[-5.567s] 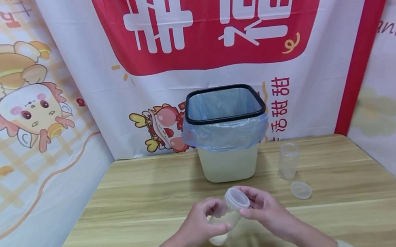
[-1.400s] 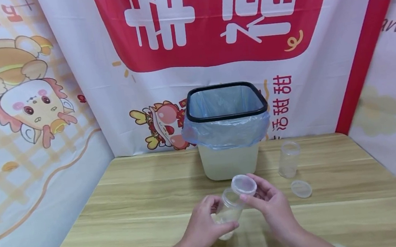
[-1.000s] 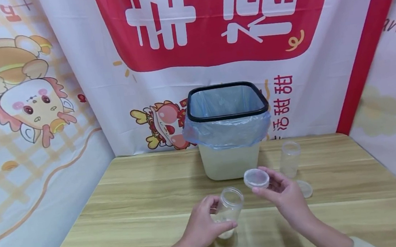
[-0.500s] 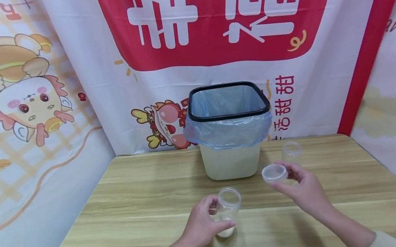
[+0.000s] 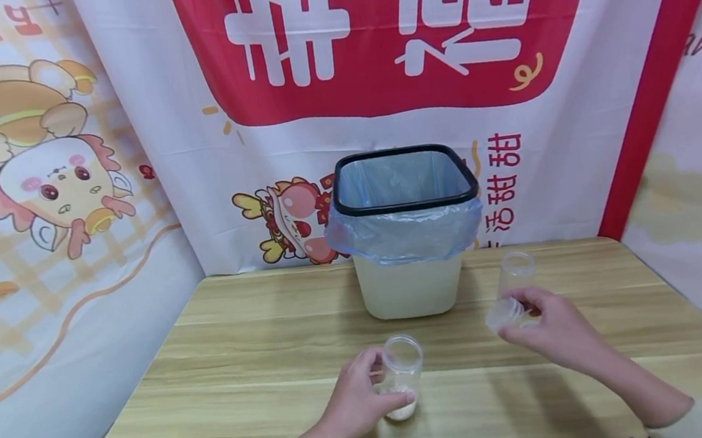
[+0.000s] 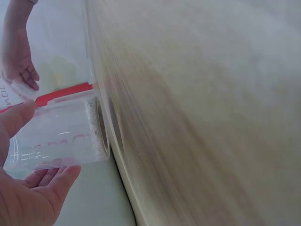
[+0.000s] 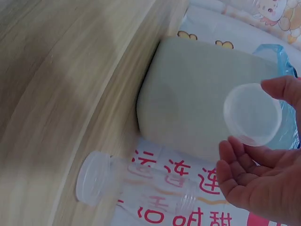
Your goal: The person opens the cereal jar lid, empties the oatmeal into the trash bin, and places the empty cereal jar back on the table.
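My left hand grips a clear plastic jar upright at the table's front middle, its mouth uncovered. White grain-like bits lie in its bottom, seen in the left wrist view. To the right, my right hand pinches a translucent round lid by its rim, tilted above the table. Behind that hand stands a second clear jar, also uncovered and partly hidden. A second lid rests on the table near it in the right wrist view; my right hand mostly hides it in the head view.
A pale bin with a black rim and a blue plastic liner stands at the back middle of the wooden table. Printed cloths hang behind and along both sides.
The lid sat on the left hand's jar at first and came off it. My right hand has carried it right and slightly down, tilting it. The jar has come upright in my left hand.
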The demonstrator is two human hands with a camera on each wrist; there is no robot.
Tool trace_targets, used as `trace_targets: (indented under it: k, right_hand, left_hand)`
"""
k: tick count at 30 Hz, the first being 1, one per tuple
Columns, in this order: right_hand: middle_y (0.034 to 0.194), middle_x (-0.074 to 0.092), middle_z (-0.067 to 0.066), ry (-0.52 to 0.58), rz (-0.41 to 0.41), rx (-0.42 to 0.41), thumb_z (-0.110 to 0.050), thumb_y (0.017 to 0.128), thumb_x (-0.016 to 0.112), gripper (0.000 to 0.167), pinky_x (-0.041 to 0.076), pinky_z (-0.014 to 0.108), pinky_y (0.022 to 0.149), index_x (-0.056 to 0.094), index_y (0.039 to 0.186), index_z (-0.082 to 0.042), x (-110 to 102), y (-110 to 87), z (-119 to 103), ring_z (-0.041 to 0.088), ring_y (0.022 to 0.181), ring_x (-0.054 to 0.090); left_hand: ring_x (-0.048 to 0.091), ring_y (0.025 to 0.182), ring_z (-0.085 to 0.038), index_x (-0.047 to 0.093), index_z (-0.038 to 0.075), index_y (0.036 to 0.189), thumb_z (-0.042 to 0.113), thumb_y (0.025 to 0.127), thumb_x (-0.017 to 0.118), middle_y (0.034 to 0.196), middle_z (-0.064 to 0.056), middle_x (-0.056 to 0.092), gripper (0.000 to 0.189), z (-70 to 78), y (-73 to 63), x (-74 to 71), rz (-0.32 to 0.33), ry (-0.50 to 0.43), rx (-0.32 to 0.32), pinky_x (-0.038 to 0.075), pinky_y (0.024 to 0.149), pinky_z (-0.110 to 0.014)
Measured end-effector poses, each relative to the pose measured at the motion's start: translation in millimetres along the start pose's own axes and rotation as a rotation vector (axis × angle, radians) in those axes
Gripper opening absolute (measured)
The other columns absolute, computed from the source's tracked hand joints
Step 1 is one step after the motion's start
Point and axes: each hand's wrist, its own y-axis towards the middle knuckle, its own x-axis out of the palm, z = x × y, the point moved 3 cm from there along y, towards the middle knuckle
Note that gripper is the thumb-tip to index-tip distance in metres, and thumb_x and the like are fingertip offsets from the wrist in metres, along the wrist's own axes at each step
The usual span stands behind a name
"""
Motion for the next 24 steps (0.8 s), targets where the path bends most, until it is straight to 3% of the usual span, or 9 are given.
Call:
trace_targets:
  k: [8,17,24]
  right_hand:
    - [0.089,0.064,0.006,-0.150,-0.167,-0.022,-0.021,0.070,0.082,0.050,0.051,0.036,0.068,0.064,0.107,0.008,0.7,2.8,11.5,0.018,0.080,0.057]
    - [0.075,0.056,0.001,-0.248,-0.248,-0.023,-0.021,0.065,0.079,0.039,0.046,0.032,0.057,0.063,0.091,0.002,4.1,2.5,21.5,0.015,0.066,0.051]
    - [0.076,0.057,0.003,-0.350,-0.305,-0.077,-0.028,0.064,0.079,0.044,0.047,0.035,0.059,0.063,0.088,0.004,14.5,4.5,34.8,0.017,0.067,0.052]
  left_hand:
    - [0.059,0.109,-0.029,0.058,-0.001,0.114,0.020,0.071,0.087,0.113,-0.014,0.060,0.056,0.1,-0.4,0.5,-0.017,-0.026,-0.015,0.051,0.091,-0.028]
    - [0.059,0.109,-0.027,0.058,0.000,0.113,0.016,0.070,0.087,0.111,-0.009,0.059,0.055,0.5,-2.6,1.3,-0.022,-0.031,-0.034,0.050,0.091,-0.027]
    - [0.059,0.108,-0.029,0.057,-0.002,0.111,0.012,0.069,0.087,0.110,-0.009,0.059,0.053,2.1,-4.2,1.5,-0.022,-0.015,-0.043,0.050,0.091,-0.027]
